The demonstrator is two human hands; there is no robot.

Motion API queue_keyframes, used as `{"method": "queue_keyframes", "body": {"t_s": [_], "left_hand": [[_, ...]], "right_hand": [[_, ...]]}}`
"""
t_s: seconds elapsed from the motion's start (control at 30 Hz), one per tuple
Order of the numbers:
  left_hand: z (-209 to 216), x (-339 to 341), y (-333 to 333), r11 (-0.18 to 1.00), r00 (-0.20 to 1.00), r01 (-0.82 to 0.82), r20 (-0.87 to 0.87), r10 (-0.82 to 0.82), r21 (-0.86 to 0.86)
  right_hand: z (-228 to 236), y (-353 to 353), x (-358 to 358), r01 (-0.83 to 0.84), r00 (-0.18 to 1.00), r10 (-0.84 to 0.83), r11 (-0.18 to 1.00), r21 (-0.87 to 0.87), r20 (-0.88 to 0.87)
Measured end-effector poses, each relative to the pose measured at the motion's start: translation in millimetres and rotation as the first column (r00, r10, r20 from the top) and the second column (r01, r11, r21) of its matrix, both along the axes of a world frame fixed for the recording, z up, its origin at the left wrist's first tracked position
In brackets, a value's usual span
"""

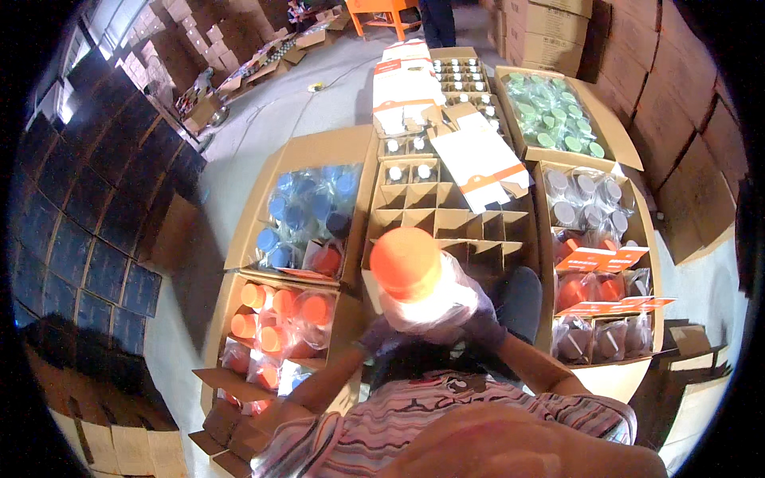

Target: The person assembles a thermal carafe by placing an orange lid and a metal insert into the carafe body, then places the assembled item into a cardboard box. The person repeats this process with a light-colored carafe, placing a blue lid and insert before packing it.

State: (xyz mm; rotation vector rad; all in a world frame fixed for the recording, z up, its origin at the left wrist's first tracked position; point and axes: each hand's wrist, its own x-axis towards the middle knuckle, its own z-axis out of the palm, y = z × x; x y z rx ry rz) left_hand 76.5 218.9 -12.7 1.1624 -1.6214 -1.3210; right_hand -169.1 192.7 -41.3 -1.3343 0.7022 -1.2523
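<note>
Just before the divided carton [446,215], both my hands grip one orange-capped jar [414,279]; left hand [374,334] and right hand [482,327] wrap its wrapped base. Its long axis stands upright, cap toward me.

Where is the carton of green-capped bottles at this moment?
In the head view, the open cardboard carton of green-capped bottles sits upper right, beside the divided carton and above the grey-capped bottles.

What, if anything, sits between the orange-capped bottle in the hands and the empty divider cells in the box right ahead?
Nothing visible. Both hands hold the orange-capped bottle, in a clear bag, over the divided box, whose near cells are open. Folded white-and-orange cartons cover only farther cells.
</note>
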Motion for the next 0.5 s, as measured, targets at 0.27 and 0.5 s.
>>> {"method": "queue_keyframes", "body": {"t_s": [0.27,0.5], "left_hand": [[121.9,60.2,-25.8,0.742,0.829,0.091,-0.463,0.313,0.665],[103.2,34.2,-21.0,0.683,0.59,0.674,0.762,-0.267,-0.282]], "right_hand": [[48.5,-9.6,-7.0,0.001,0.754,-0.544,0.561,-0.828,-0.368],[11.1,-7.7,-16.1,-0.233,0.943,0.14,0.925,-0.3,-0.301]]}}
